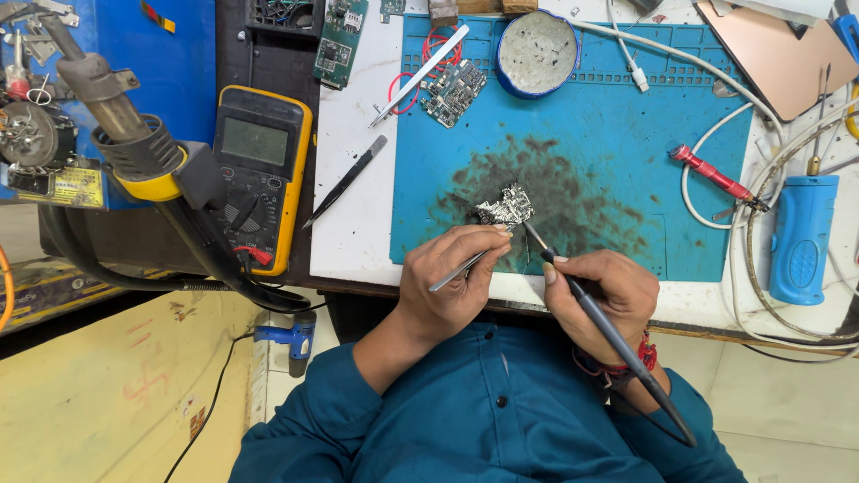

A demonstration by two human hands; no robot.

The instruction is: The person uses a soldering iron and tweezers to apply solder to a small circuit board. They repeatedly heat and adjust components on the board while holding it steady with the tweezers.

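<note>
A small silvery circuit board [506,208] lies on the stained blue work mat [617,116]. My left hand [447,282] grips metal tweezers [465,266] whose tips reach the board's near edge. My right hand [598,300] holds a black soldering iron [608,331] like a pen, its tip touching the board from the right. The iron's cable runs back over my wrist. Blue sleeves cover both forearms.
A yellow multimeter [261,174] and a hot-air gun [125,134] stand at the left. Black tweezers [347,179], white tweezers [420,75], another circuit board [454,91], a round tin [538,52], a red-handled tool [711,174] and a blue device [803,237] surround the mat.
</note>
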